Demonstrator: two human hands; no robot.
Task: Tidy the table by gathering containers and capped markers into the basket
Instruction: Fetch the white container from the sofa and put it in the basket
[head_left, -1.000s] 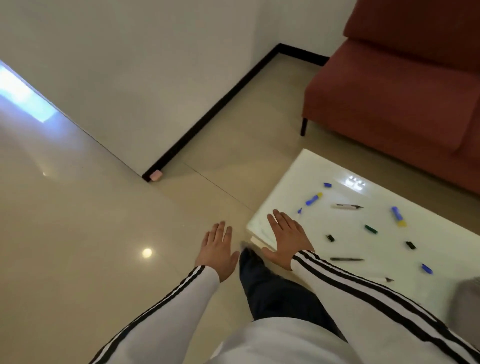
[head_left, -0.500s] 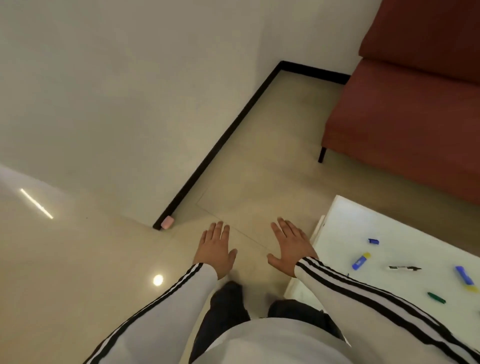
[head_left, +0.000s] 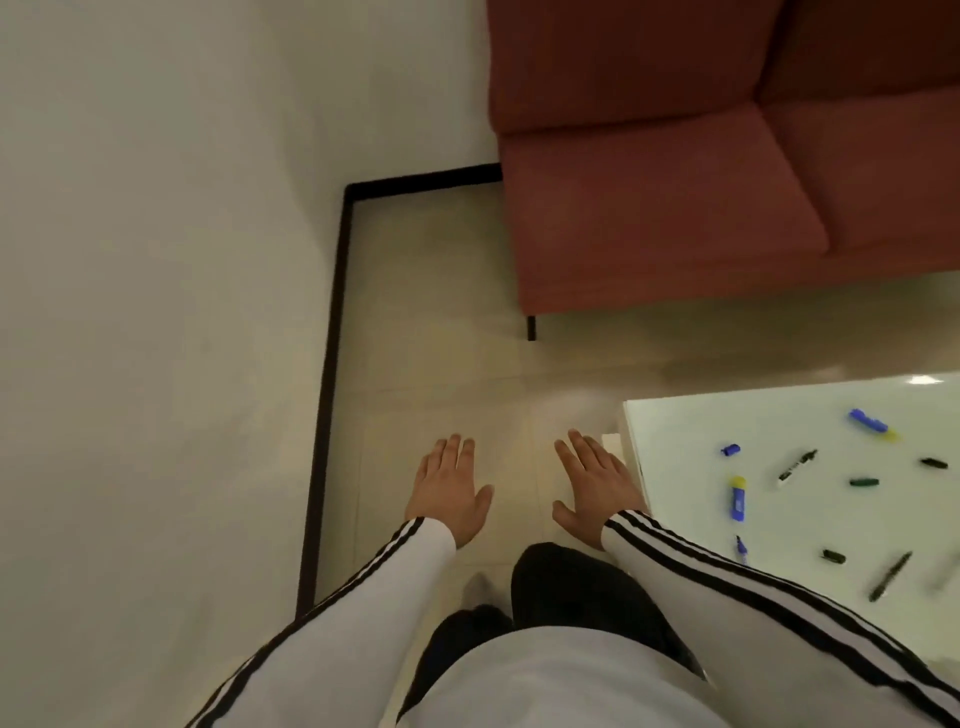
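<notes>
The left hand (head_left: 449, 491) and right hand (head_left: 597, 488) are hanging flat and empty at lower centre, and coloured plastic markers (head_left: 736, 498) are lying ungathered on the glossy white table (head_left: 675, 441) at right.

Blue and black markers (head_left: 737, 498) and small loose caps (head_left: 731, 450) lie scattered flat across the glossy white table (head_left: 670, 431).

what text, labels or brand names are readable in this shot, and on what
No text here can be read.
White label on the black marker: dark marks, too blurred to read.
Blue and yellow marker: any print is too blurred to read.
Other markers and caps on the white table: too small to show print.
</notes>
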